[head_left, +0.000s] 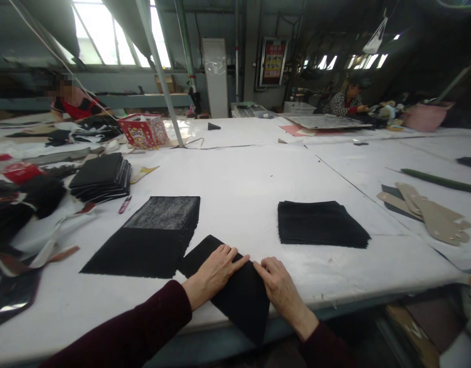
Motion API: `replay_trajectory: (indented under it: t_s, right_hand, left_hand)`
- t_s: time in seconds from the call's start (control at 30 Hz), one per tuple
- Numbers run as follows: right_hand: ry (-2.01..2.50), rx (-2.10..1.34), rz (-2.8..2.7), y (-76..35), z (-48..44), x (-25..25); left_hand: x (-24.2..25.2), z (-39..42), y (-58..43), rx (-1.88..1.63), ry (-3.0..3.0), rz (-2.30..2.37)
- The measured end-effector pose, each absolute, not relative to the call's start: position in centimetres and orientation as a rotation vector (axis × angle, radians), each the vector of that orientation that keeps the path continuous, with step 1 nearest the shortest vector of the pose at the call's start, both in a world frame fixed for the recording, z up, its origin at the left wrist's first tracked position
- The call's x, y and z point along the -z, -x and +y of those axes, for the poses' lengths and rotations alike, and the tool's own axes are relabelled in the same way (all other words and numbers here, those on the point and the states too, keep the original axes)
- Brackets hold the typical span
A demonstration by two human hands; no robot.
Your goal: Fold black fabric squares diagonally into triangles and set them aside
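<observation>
A piece of black fabric (241,301) lies aslant at the table's front edge, its lower corner hanging over the side. Fingers of my left hand (216,273) press on its upper edge, the index finger stretched to the right. My right hand (279,286) pinches the same edge close by; its thumb is partly hidden. Left of my hands is a stack of black fabric pieces (135,253), with a greyish speckled band (164,212) across its far part. To the right rests another stack of black fabric (319,223) with frayed edges.
On the white table (235,179) stand a thick stack of dark pieces (99,174) and a red patterned box (143,131). Small pink snips (125,204) lie nearby. Beige templates (430,212) are at right. A slanted pole (160,71) rises mid-table. Two people sit farther back.
</observation>
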State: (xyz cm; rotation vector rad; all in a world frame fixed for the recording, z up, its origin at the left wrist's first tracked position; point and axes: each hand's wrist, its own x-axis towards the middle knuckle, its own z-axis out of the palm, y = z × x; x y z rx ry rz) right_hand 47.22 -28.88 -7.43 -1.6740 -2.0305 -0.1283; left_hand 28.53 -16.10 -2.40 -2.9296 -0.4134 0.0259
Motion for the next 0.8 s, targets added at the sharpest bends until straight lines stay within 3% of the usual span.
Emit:
replay_trajectory:
  t_s: [0.8]
  right_hand:
    - [1.755,0.036,-2.075,-48.9,-32.5,6.0]
  left_hand:
    - [2.8,-18.7,-30.1,-0.04,2.801,-0.351]
